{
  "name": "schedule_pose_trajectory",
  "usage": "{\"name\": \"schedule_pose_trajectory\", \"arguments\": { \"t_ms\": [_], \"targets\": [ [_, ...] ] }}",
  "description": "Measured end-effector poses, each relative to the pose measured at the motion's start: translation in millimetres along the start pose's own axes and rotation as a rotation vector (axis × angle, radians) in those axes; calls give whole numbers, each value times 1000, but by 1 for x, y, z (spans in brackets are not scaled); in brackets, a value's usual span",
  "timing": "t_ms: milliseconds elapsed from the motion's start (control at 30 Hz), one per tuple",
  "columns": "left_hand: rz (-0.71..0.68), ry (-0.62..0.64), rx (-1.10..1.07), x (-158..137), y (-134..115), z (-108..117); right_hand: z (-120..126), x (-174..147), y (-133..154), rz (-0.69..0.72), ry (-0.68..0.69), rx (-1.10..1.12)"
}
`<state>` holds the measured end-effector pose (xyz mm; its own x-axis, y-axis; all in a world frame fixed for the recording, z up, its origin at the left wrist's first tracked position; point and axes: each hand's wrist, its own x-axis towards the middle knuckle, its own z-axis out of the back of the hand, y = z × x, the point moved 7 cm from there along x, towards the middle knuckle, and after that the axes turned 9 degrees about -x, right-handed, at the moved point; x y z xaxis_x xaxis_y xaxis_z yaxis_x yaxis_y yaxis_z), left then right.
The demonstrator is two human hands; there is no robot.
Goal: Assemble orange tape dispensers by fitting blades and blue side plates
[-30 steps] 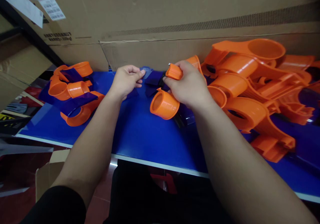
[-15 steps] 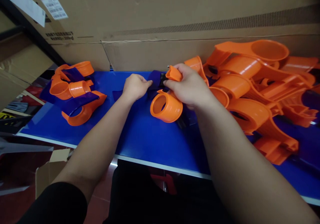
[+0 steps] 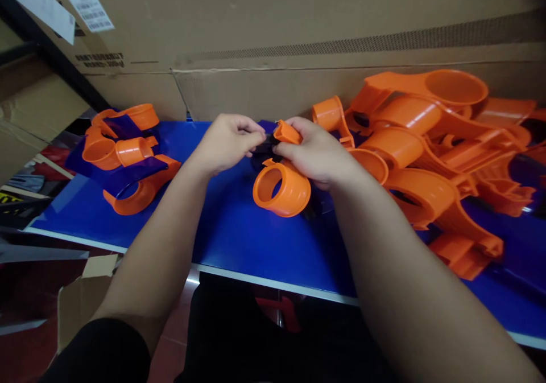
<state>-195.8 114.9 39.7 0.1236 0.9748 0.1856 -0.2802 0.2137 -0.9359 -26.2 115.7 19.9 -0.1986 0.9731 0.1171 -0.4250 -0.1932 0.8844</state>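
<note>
My right hand (image 3: pixel 319 152) is closed around an orange plastic part with a ring (image 3: pixel 294 192) at its lower end. The short upper end of this part (image 3: pixel 288 132) sticks out past the fingertips, and the middle is hidden by the hand. My left hand (image 3: pixel 226 144) is closed in a pinch right beside that upper end. A small dark piece (image 3: pixel 268 139) shows at the left fingertips, too dark to make out. Behind both hands some dark blue plastic (image 3: pixel 268 126) is partly visible.
A heap of orange ring-ended parts (image 3: pixel 409 144) covers the right of the blue table (image 3: pixel 256 252). Several orange and dark blue pieces (image 3: pixel 136 172) lie at the left. A large cardboard box (image 3: pixel 256 24) stands behind; an open carton (image 3: pixel 81 297) is below, left.
My left hand has moved right and slightly up, close to the orange part in my right hand. That part has tilted a little, its ring now slightly lower.
</note>
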Motion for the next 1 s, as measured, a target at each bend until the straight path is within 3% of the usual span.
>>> {"name": "schedule_pose_trajectory", "arguments": {
  "t_ms": [133,233,400,533,633,733,867,1000],
  "targets": [
    [97,-13,212,-3,4,34,6,0,-2,-42,-12,-36],
    [164,-6,420,-4,10,48,8,-1,-2,-57,-9,-63],
    [94,88,761,0,19,26,1,-4,1,-59,76,-64],
    [-54,208,723,3,27,4,-5,-7,2,-34,163,-114],
    [-75,220,704,1,24,6,-7,-7,-1,-37,209,-159],
    [-65,189,524,-3,11,11,-7,-7,-4,-38,220,-192],
    [-232,182,236,-8,-15,2,-9,-10,0,-51,266,-162],
    [-368,186,318,-11,-27,-8,-11,-16,9,-102,304,-108]
  ]
}}
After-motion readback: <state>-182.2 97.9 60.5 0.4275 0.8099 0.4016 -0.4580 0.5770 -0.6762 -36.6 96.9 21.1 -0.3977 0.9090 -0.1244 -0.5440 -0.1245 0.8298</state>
